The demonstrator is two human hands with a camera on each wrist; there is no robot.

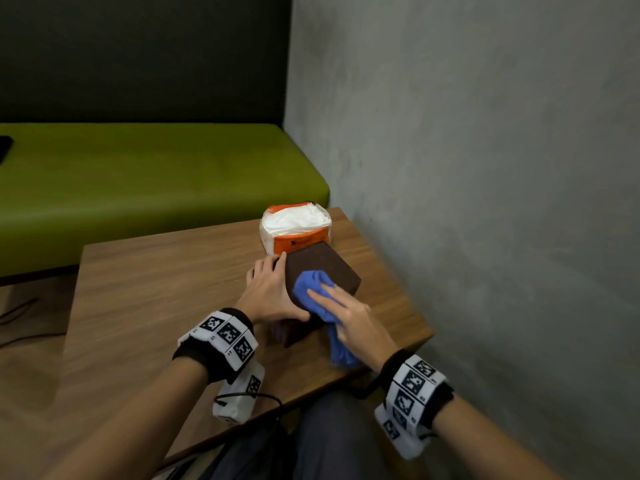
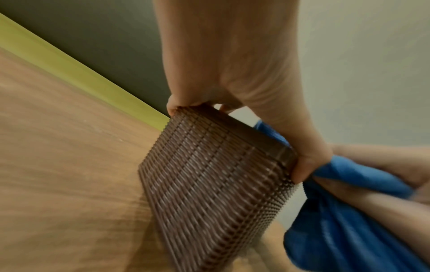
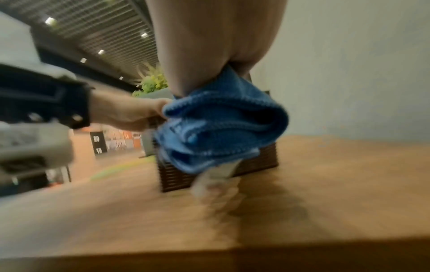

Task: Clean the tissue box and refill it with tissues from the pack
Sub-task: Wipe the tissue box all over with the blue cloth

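Observation:
A brown woven tissue box (image 1: 323,268) lies on the wooden table (image 1: 166,289), its flat face up. My left hand (image 1: 273,292) grips its left side, fingers over the far edge and thumb at the near corner; the left wrist view shows the fingertips (image 2: 173,106) hooked over the box (image 2: 209,184). My right hand (image 1: 349,317) holds a bunched blue cloth (image 1: 311,284) and presses it onto the box top, with the cloth's tail hanging below the palm (image 3: 221,125). An opened orange-and-white tissue pack (image 1: 294,226) stands just behind the box, touching it.
The table's right side runs along a grey concrete wall (image 1: 485,168). A green bench seat (image 1: 138,174) lies beyond the table's far edge, with a dark object (image 1: 4,147) at its far left. My lap is below the near table edge.

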